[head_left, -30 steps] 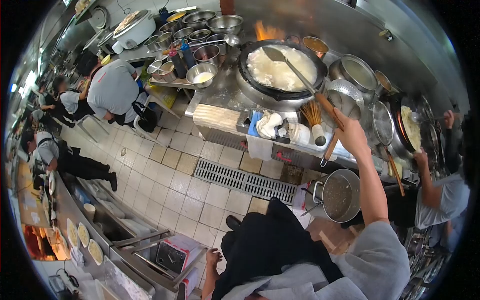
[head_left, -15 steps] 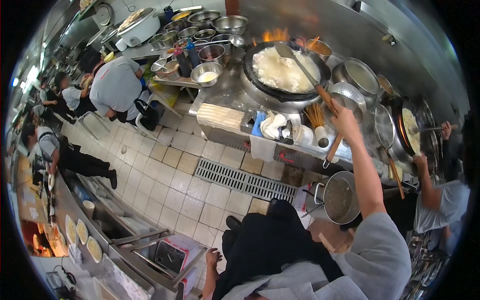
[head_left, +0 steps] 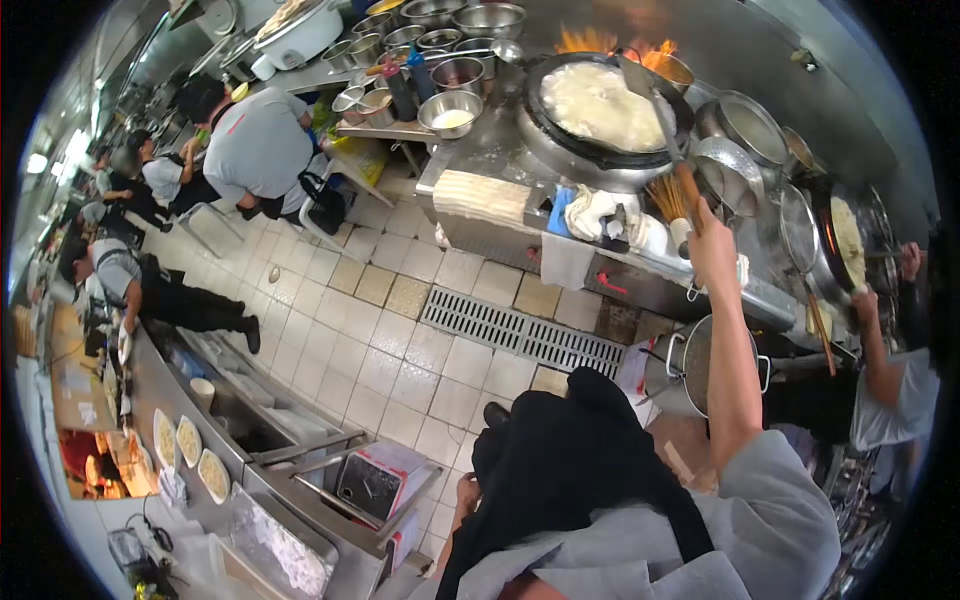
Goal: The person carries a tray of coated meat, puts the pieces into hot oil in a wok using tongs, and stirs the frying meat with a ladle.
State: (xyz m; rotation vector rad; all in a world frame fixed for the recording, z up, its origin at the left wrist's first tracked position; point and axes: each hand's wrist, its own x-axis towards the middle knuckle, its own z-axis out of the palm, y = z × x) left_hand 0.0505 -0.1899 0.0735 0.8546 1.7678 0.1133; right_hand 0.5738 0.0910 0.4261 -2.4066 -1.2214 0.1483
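My right hand [head_left: 712, 245] is closed around the wooden handle of a wok spatula [head_left: 680, 160]. The spatula's metal blade is at the far right rim of a large wok [head_left: 540, 125], in which a white, frothy food [head_left: 605, 105] lies. Flames [head_left: 585, 42] rise behind the wok. Below my right hand's handle are a bamboo brush [head_left: 667, 197] and a crumpled white cloth [head_left: 595, 213]. My left hand [head_left: 467, 494] hangs low beside my dark apron, partly hidden by it; its fingers are not clear.
Strainers [head_left: 798, 230] and a steel pot [head_left: 740, 130] stand right of the wok. A deep pot [head_left: 690, 372] sits below my right forearm. Metal bowls [head_left: 450, 115] fill the left counter. A co-worker [head_left: 895, 400] handles another wok at right; other people are at left. A floor grate [head_left: 520, 332] crosses the tiles.
The spatula blade has moved from over the white food to the wok's far right rim. Flames behind the wok are larger. My left hand is now more hidden, and the whole view has shifted.
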